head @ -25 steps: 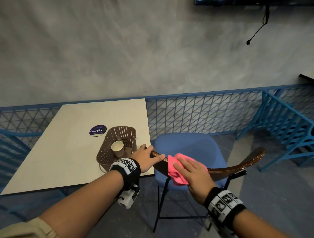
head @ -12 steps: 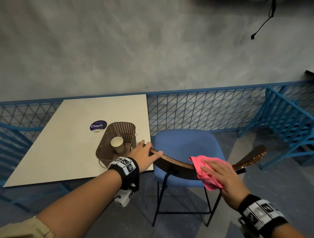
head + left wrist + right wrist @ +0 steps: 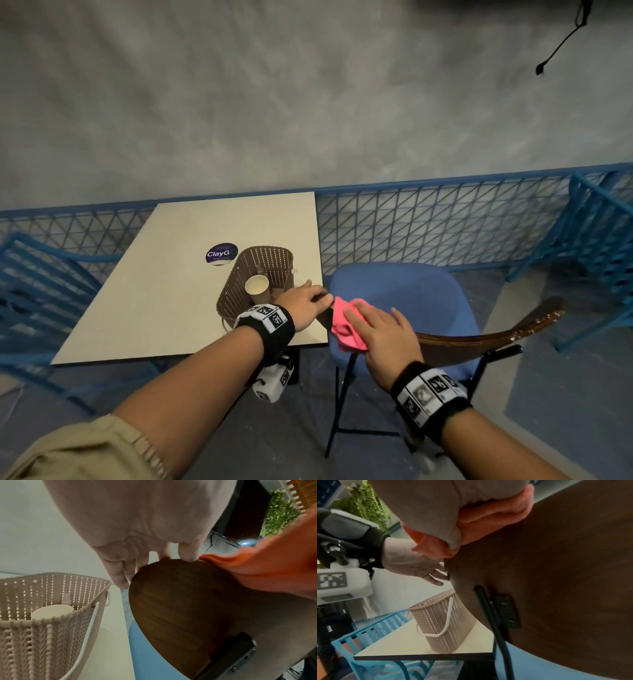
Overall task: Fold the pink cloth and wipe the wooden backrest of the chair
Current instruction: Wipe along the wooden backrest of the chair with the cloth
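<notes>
Head: L hand (image 3: 303, 306) grips backrest (image 3: 479, 342) end, R hand (image 3: 383, 332) clamps pink cloth (image 3: 342, 327) just beside

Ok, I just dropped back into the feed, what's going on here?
A person is wiping the wooden backrest of a chair. The right hand presses the bunched pink cloth over the backrest's top edge near its left end, thumb tucked round the cloth. The left hand holds that end, right beside the cloth. A basket with a cup in it stands on the table next to the chair.
</notes>
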